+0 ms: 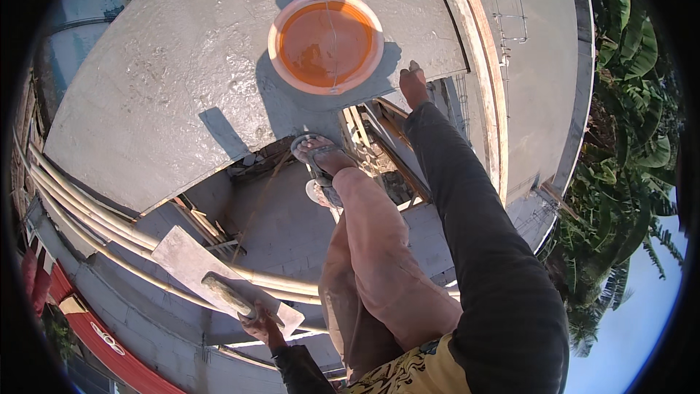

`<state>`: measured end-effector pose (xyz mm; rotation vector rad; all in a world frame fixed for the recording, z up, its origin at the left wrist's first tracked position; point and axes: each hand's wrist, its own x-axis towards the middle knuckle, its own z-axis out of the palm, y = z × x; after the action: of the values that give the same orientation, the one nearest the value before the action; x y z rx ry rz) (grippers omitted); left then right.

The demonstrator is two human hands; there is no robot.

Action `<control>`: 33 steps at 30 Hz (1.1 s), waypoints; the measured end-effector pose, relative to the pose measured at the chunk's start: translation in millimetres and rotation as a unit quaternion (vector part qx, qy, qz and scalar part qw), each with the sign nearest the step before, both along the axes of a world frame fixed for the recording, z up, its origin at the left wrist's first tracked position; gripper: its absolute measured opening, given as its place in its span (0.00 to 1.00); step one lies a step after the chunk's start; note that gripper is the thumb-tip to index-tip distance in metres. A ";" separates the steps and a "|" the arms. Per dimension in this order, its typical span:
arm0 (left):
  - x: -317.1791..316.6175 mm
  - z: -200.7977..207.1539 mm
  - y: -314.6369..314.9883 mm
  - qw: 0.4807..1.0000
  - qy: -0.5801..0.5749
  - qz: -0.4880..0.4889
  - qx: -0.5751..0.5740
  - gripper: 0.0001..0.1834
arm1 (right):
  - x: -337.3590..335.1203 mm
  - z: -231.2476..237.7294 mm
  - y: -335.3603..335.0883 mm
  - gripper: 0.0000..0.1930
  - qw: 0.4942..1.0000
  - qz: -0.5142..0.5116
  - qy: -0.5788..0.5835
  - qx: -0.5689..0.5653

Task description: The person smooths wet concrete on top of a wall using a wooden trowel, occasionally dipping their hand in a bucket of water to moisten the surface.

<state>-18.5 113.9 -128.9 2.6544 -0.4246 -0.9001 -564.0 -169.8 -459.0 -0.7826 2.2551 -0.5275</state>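
Grey float [232, 293] clasped by its handle in the left hand [264, 325], lower left, over bamboo poles [270, 278]; right hand [414, 89] at the edge of the glossy slab [182, 51] near an orange basin [274, 42], grip unclear.

Basin [275, 45] ahead on slab [160, 80]; float [182, 259] left; plants [634, 51] right.

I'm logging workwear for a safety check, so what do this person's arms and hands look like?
Both arms are in plain, long, dark charcoal-to-black sleeves. The right sleeve shows nearly whole, reaching about the wrist, with soft creases; of the left sleeve, only the lower part shows. The left hand and right hand are ungloved. No clear markings show on the sleeves.
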 end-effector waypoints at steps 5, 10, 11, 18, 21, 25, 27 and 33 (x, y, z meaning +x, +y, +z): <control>-48.1 -56.7 -9.8 0.993 0.007 -0.040 0.113 0.49 | 3.4 -53.4 -24.1 0.24 0.954 0.192 0.224 -0.051; -48.5 -64.3 25.7 0.976 -0.023 -0.075 0.202 0.49 | 51.2 -42.1 -59.0 0.21 0.995 -0.094 -0.029 0.001; -50.2 -53.4 29.9 0.972 -0.030 -0.065 0.222 0.48 | 70.2 -30.9 -62.9 0.20 0.993 -0.097 -0.049 0.045; -42.3 -36.2 72.0 0.987 0.093 0.026 0.131 0.46 | 71.1 4.8 -64.9 0.18 0.994 -0.089 -0.018 0.068; -38.1 -32.8 81.8 0.986 0.024 -0.011 0.163 0.45 | 70.0 16.7 -68.3 0.20 0.993 -0.021 -0.071 0.090; -14.5 -56.2 69.8 0.991 -0.008 -0.034 0.131 0.45 | 52.6 7.4 -66.1 0.26 0.989 -0.028 -0.119 0.089; -16.3 -51.7 34.3 0.995 -0.001 -0.033 0.090 0.45 | 49.6 30.8 -63.8 0.28 0.940 -0.103 -0.311 0.098; -9.1 -80.9 -50.3 0.991 -0.048 -0.091 0.088 0.47 | -144.6 5.4 -36.6 0.27 0.999 0.031 0.036 0.010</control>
<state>-27.7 63.6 -209.8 2.8649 -0.6464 -0.9034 -708.6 -206.4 -453.6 -0.8707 2.2895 -0.4531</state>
